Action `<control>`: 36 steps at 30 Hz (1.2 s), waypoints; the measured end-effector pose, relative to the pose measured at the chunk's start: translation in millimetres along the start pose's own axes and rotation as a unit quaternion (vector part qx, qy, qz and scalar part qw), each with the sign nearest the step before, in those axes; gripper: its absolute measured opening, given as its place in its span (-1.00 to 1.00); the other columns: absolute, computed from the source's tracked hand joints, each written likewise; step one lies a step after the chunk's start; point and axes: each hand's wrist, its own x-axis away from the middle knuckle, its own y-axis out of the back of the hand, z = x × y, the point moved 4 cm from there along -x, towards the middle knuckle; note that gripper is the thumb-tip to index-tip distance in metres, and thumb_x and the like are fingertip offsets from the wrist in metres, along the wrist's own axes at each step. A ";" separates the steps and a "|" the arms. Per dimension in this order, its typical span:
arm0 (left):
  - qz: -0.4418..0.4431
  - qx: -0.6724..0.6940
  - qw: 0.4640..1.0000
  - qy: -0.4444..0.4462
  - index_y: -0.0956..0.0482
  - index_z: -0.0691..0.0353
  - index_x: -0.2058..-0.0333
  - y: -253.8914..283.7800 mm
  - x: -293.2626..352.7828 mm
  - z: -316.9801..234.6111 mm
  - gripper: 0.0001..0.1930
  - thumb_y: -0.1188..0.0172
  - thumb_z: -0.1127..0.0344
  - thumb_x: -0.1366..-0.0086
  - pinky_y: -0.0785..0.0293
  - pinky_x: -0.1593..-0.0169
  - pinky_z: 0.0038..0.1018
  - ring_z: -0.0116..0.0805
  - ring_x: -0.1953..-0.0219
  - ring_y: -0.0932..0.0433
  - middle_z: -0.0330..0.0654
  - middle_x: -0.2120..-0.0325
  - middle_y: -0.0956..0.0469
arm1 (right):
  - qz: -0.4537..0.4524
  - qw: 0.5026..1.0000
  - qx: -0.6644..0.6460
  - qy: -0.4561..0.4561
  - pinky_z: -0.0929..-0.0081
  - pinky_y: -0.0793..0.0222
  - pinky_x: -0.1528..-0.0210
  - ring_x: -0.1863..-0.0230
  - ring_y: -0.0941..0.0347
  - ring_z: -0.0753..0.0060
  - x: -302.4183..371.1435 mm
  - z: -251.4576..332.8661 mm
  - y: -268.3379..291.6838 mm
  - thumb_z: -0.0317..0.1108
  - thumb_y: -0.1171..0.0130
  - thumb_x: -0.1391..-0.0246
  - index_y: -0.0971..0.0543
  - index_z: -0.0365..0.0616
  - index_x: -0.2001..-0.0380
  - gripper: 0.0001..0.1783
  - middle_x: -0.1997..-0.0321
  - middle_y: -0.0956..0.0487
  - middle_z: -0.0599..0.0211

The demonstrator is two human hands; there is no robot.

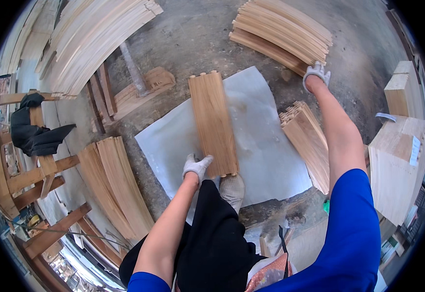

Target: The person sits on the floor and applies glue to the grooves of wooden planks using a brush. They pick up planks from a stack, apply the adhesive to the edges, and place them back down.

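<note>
A stack of brown wooden boards (212,117) with notched ends lies on a pale sheet (256,141) spread over the floor. At its near left corner is my left hand (197,166) in a white glove, thumb and fingers apart, touching the edge. My right hand (316,77), also gloved, reaches far to the right, its fingers spread at the near right end of a larger stack of light boards (283,34). Whether those fingertips press on a board is hard to make out.
A shorter board stack (307,143) sits at the sheet's right edge. Long boards (117,185) lie to the left, more lumber (95,39) at far left. Pale wooden blocks (397,165) stand on the right. A wooden frame (37,170) carries a black cloth (39,129).
</note>
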 end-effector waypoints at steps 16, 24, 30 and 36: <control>0.224 0.336 0.912 0.072 -0.25 0.23 -0.08 -46.0 -19.6 -5.1 -0.20 -0.05 -0.30 -0.06 -0.34 0.00 -0.22 -0.15 0.04 -0.42 -0.06 0.03 -0.39 | -0.045 0.929 -0.200 0.308 0.21 -0.37 0.32 0.40 -0.45 0.07 322.8 134.4 79.2 -0.30 -0.13 0.16 -0.48 0.01 0.48 -0.89 0.43 -0.46 0.16; 0.084 0.184 0.975 -0.093 -0.45 0.34 0.21 -32.7 15.3 -42.1 -0.49 -0.41 0.34 0.19 -0.45 0.28 -0.42 -0.30 0.40 -0.52 -0.09 0.40 -0.56 | 0.087 0.798 -0.529 0.276 0.31 -0.36 0.17 0.24 -0.46 0.09 377.2 140.3 20.8 -0.28 -0.13 0.08 -0.52 -0.13 0.31 -0.76 0.29 -0.52 0.13; -0.068 -0.306 0.899 -0.306 -0.42 0.14 0.29 84.3 39.0 -69.3 -0.54 -0.26 0.06 0.17 -0.41 0.26 -0.21 0.04 0.35 -0.50 0.06 0.46 -0.52 | -0.001 0.808 -0.580 0.104 0.38 -0.20 -0.12 -0.11 -0.27 0.14 306.4 54.1 -11.9 -0.30 -0.26 0.25 -0.13 -0.21 -0.17 -0.13 -0.12 -0.28 -0.05; -0.039 -0.475 0.810 -0.343 -0.46 0.04 0.23 104.4 44.3 -11.7 -0.59 -0.31 0.25 0.15 -0.36 0.13 -0.28 -0.09 0.18 -0.44 -0.13 0.33 -0.53 | 0.085 0.743 -0.630 0.210 0.49 0.17 -0.32 -0.34 0.09 0.24 293.5 88.2 -43.9 -0.55 -0.20 0.38 0.13 -0.15 -0.27 0.09 -0.32 -0.02 0.11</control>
